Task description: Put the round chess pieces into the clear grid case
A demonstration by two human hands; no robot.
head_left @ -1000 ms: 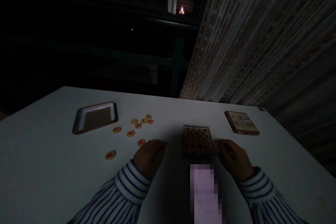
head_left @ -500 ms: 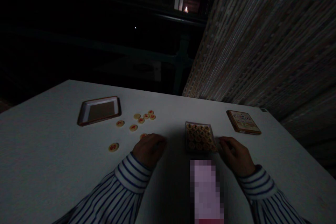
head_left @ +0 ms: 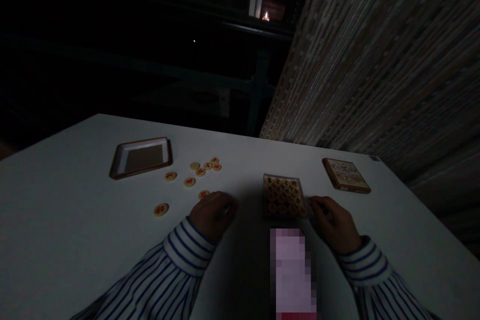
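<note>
A clear square box of round xiangqi pieces stands in front of me, the pieces in rows with dark characters, red-looking ones in the lower rows. To its right, my right hand is closed, thumb and forefinger pinched at the box's right wall. Whether it grips the wall or something small is too dark to tell. My left hand rests curled left of the box, apart from it, its fingertips in shadow. Just behind that hand lies a red-marked xiangqi piece. Several more loose pieces are scattered farther left.
An open shallow box lid or tray lies at the back left of the white table. On the right sits a closed box with a printed cover. A string curtain hangs behind the table. A pixelated patch covers the near middle.
My right hand has shifted slightly left, its fingertips now closer to the box wall. My left hand looks nearly still. The loose pieces and boxes stay in place, aside from a slight view shift.
</note>
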